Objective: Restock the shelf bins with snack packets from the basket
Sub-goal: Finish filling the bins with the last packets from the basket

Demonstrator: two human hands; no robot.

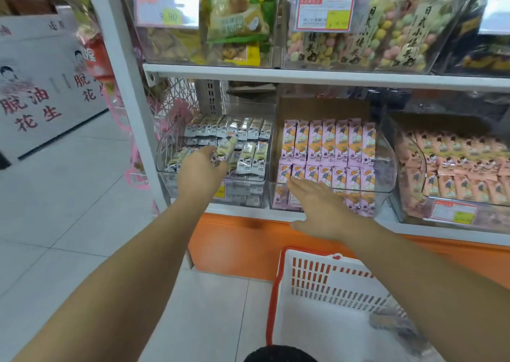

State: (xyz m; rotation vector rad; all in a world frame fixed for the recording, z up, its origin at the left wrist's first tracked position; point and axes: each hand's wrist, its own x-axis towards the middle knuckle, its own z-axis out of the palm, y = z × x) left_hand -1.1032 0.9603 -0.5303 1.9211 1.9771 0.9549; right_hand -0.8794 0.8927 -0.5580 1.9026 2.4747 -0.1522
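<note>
L arm stretched fwd, L hand (202, 168) knuckles up over the front edge of the left clear bin (162, 155), fingers pinching one pale snack packet (225, 149), tilted, just above the white-grey packets (248, 132) lying in rows in that bin. R arm also extended, R hand (323, 210) flat, palm down, fingers straight & together, holding nothing, fingertips at front-left corner of the mid bin (386, 171) w/ pink packets (328, 146); contact unclear. Basket (345, 279), white w/ red rim, sits on floor below R forearm; blurry contents at its right side
</note>
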